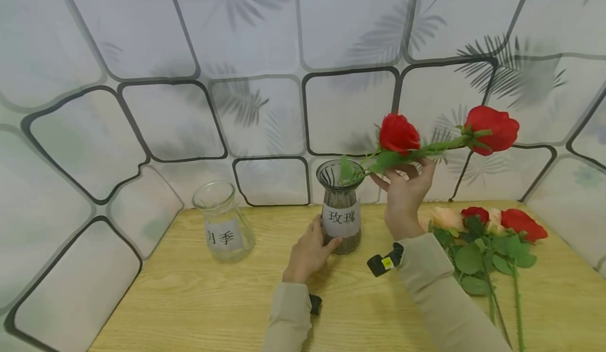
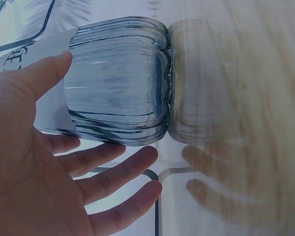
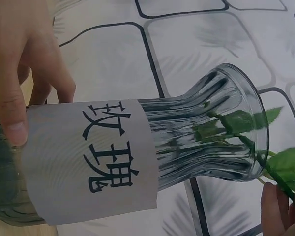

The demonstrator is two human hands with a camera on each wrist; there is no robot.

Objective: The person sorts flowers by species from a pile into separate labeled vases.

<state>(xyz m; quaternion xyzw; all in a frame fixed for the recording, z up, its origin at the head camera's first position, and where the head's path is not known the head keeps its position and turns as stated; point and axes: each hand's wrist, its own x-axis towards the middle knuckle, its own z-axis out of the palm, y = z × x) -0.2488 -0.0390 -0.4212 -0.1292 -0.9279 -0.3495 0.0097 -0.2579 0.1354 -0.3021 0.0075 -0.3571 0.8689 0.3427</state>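
Note:
A fluted grey glass vase [image 1: 340,199] stands upright, with a white label [image 3: 64,157] bearing black characters. My left hand [image 1: 307,252] holds its lower body from the left, thumb in front and fingers behind. My right hand [image 1: 408,197] is beside the vase mouth, pinching green stems. Two red roses, a nearer one [image 1: 400,134] and a farther one [image 1: 492,130], slant out to the right above that hand. Stem ends and green leaves [image 3: 236,120] show inside the vase neck. Whether both stems are in my fingers is hard to tell.
On the left of the table [image 1: 199,304] stands a clear glass vase [image 1: 241,236] with a white label. At the right lie red and pale peach flowers [image 1: 473,247] with leafy stems toward the front edge. A patterned wall [image 1: 270,183] rises close behind.

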